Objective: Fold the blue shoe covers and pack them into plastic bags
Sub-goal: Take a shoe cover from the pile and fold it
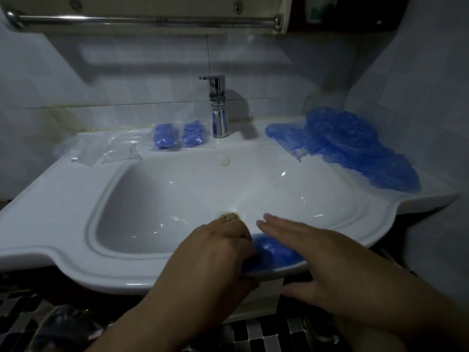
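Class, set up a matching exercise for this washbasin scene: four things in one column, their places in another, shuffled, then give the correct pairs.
Things:
1. Loose pile of blue plastic shoe covers
2. Two packed blue bundles in clear bags
3. Empty clear plastic bags
4. Blue shoe cover being folded

Places:
A. Front rim of the white basin, between the left hand and right hand
B. Back left ledge
C. Right ledge
D. Just left of the chrome tap

Pairs: 1-C, 2-D, 3-B, 4-A
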{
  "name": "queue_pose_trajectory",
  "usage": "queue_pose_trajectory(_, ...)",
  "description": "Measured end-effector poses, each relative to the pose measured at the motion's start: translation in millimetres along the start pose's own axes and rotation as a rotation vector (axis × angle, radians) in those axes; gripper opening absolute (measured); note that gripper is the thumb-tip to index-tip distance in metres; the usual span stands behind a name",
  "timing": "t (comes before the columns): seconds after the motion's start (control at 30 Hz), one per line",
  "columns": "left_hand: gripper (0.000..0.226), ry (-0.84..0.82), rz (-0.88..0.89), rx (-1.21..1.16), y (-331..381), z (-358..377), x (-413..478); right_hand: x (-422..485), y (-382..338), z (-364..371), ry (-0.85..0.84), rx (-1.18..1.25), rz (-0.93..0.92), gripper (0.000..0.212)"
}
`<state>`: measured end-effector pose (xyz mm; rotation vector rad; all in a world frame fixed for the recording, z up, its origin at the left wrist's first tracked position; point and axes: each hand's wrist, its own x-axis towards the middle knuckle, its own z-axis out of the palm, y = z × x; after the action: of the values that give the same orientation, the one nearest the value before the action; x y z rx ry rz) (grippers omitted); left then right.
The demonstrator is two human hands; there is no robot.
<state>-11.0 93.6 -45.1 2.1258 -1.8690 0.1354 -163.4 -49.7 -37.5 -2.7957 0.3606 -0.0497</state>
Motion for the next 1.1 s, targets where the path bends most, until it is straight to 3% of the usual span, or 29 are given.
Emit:
queue_pose_trajectory(0.07, 0.029, -0.011, -0.027, -0.020, 0.1, -1.7, -0.7, -2.3, 8.5, -6.9, 0.126, 0.007, -0.060, 0.084)
queue_pose_trajectory(0.13, 0.030, -0.010, -0.061, -0.064, 0.7, -3.4, -1.4, -3.2, 14.8, -12.3, 0.243, 0.018, -0.107, 0.061)
queue_pose_trajectory(0.23, 0.026, -0.034, -0.113, -0.130, 3.5, -8.5, -0.2, -1.0, 16.9, -11.3, 0.264, 0.141, -0.109, 0.043)
queue_pose_trajectory(0.43, 0.010, -0.040, -0.152, -0.206, 5.1, -16.6, 0.1, 4.4, 26.4, -4.3, 0.252, 0.359, 0.038, 0.034)
queue_pose_trajectory(0.67, 0.008, 0.067, -0.401, -0.254, 0.8, -10.5, 0.8, 12.3, 18.9, 3.6, 0.387, 0.428, 0.229, 0.010)
queue_pose_trajectory(0.83, 0.008, 0.103, -0.526, -0.267, -4.0, -5.2, 3.9, 23.0, 8.0, 10.6, 0.433, 0.328, 0.334, 0.010)
queue_pose_trajectory(1.1, 0.010, 0.104, -0.576, -0.132, -6.7, -1.0, 4.0, 33.9, -1.0, 12.6, 0.403, 0.174, 0.369, 0.013)
